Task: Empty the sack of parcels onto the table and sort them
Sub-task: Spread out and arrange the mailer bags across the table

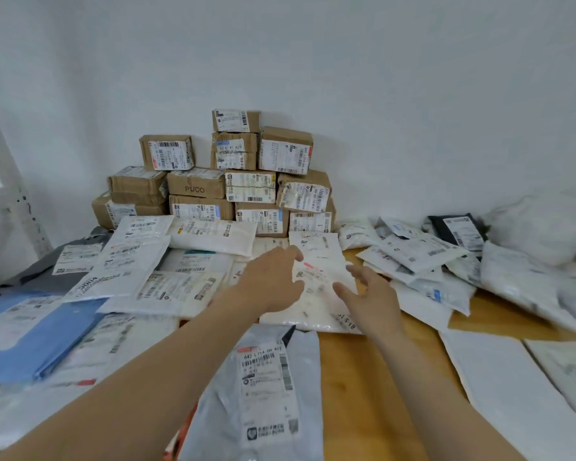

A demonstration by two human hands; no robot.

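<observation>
A long white mailer bag [320, 287] lies flat in the middle of the wooden table [373, 371]. My left hand [273, 281] rests over its left edge with the fingers spread. My right hand [369, 297] hovers at its right edge, fingers apart, holding nothing. A grey mailer with a barcode label [266, 387] lies between my forearms near the front. Brown cardboard parcels [226, 181] are stacked against the back wall. No sack is clearly visible.
Flat white mailers [137, 271] and a blue one [37, 331] overlap on the left. A loose heap of white bags [446, 271] with one black bag [459, 231] fills the right. Large white envelopes [512, 394] lie at the front right. A white metal shelf post [10, 184] stands at far left.
</observation>
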